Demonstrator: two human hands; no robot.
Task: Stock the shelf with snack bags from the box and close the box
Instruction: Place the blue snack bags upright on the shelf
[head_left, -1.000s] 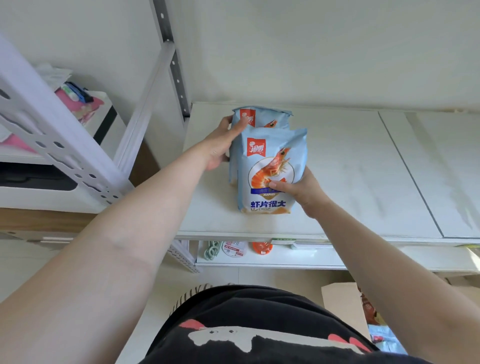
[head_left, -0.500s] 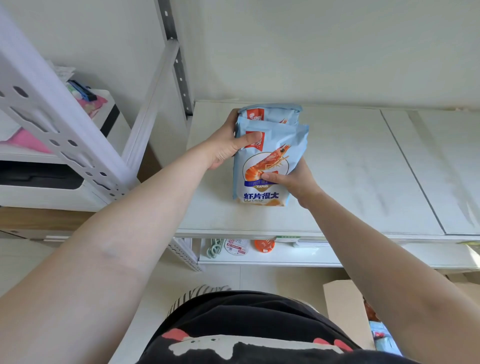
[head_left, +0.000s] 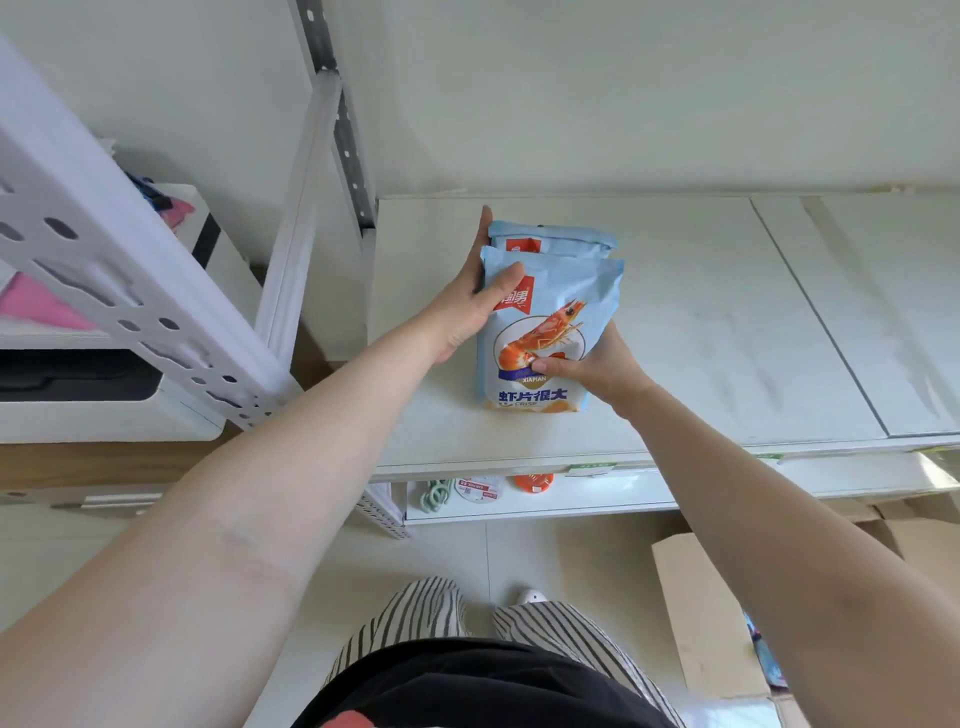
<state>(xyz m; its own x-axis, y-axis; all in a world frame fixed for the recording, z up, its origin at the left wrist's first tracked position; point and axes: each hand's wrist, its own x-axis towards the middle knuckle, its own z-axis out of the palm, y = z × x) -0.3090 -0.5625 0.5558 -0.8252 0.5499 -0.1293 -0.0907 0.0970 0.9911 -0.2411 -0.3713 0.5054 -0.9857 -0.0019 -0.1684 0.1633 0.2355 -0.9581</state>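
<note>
Nearest the camera: box (head_left: 706, 613), brown cardboard, on the floor at lower right with a flap standing open; a bit of blue packaging shows inside at its right edge
Lower tier: small items lie under the shelf board, too small to identify
Shelf (head_left: 701, 332): white board; its right-hand stretch carries no bags
Front bag (head_left: 545, 332): pale blue prawn-cracker snack bag, upright on the shelf near the left post, printed face toward the camera, long axis vertical, top seam tilted slightly away
Right hand (head_left: 592, 364): clamped on the front bag's lower right edge, thumb across the printed face, fingers behind
Left hand (head_left: 470, 306): thumb on the front bag's upper left corner, fingers extended along the left side of both bags; a steadying hold
Rear bag (head_left: 553, 241): same kind, directly behind the front one and touching it, only its top band visible
Step in hand, as judged: squaring the front bag against the rear one
Next move, as judged: let go without toppling the pair, then reach down to the box for more; flaps not yet closed
</note>
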